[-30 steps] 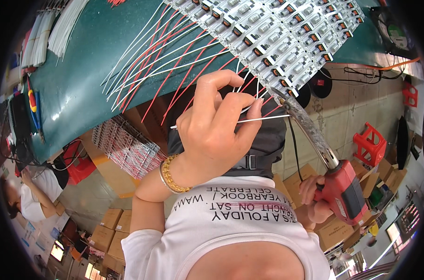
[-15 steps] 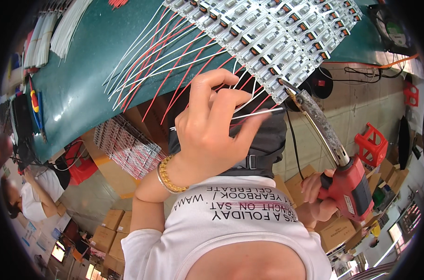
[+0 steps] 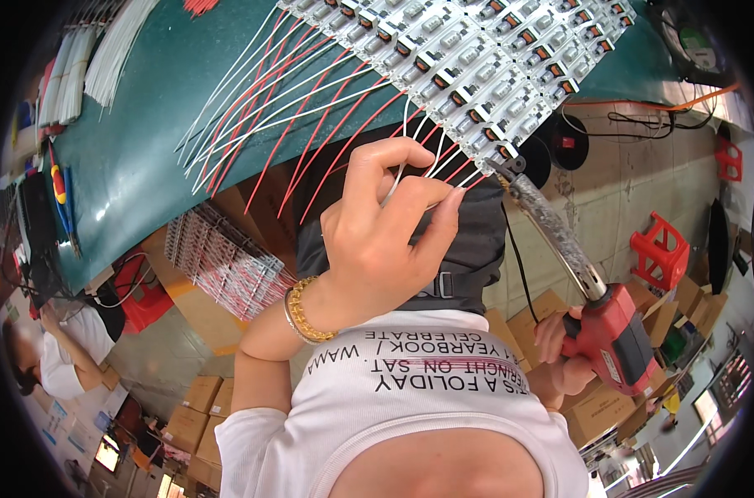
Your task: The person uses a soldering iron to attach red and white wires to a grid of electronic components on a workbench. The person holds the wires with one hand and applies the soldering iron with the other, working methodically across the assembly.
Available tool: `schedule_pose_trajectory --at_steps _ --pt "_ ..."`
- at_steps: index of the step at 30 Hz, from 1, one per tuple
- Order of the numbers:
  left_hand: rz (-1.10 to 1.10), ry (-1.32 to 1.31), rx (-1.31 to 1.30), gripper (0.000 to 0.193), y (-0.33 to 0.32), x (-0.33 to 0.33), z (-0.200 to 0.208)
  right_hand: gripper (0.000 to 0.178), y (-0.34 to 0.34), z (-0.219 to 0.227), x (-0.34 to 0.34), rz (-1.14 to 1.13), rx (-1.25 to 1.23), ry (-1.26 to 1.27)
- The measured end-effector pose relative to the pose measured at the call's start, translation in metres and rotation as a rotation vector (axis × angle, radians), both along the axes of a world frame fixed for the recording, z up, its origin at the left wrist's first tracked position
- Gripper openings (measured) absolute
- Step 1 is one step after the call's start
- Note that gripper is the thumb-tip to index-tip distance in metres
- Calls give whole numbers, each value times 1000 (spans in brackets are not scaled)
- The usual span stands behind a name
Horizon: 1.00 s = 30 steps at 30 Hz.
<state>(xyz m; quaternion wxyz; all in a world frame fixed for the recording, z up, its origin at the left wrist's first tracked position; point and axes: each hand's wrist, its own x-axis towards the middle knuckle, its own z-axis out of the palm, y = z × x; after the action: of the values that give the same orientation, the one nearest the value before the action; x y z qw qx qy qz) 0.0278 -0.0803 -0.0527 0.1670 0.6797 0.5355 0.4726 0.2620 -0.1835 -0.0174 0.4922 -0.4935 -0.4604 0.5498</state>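
A panel of white circuit boards (image 3: 468,75) with rows of small black-and-orange parts lies over the edge of the green table. Red and white wires (image 3: 310,108) run off its left side. My left hand (image 3: 385,220) is at the panel's near corner, thumb and forefinger pinched on a thin white wire (image 3: 475,179) whose end meets the corner board. My right hand (image 3: 566,353) grips the red handle of a soldering gun (image 3: 618,336). Its long metal barrel slants up to the left, and the tip touches or nearly touches the same corner, beside the wire end.
On the green table (image 3: 144,166) are bundles of white wire (image 3: 115,58) and a screwdriver (image 3: 59,178). Below stand a box with more wired boards (image 3: 227,257), a red stool (image 3: 659,249) and cardboard boxes (image 3: 597,415). Another person (image 3: 70,349) sits at far left.
The white wire's end has been brought up to the panel's corner from below it. The soldering gun has shifted slightly left, its tip now lower, at that corner. The panel has slid slightly left.
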Motion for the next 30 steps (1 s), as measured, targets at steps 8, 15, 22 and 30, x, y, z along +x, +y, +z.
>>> schedule_pose_trajectory --at_steps 8,15,22,30 --pt "37 -4 29 14 -2 -1 -4 70 -18 -17 9 -148 -72 -2" --pt "42 14 23 14 -3 -3 -6 75 5 0 -10 -22 4 -10" --pt "28 7 25 14 -1 -2 -6 78 13 -2 -9 5 77 -14" --pt "22 8 -49 15 -7 -15 1 74 47 -6 -16 35 235 -30"
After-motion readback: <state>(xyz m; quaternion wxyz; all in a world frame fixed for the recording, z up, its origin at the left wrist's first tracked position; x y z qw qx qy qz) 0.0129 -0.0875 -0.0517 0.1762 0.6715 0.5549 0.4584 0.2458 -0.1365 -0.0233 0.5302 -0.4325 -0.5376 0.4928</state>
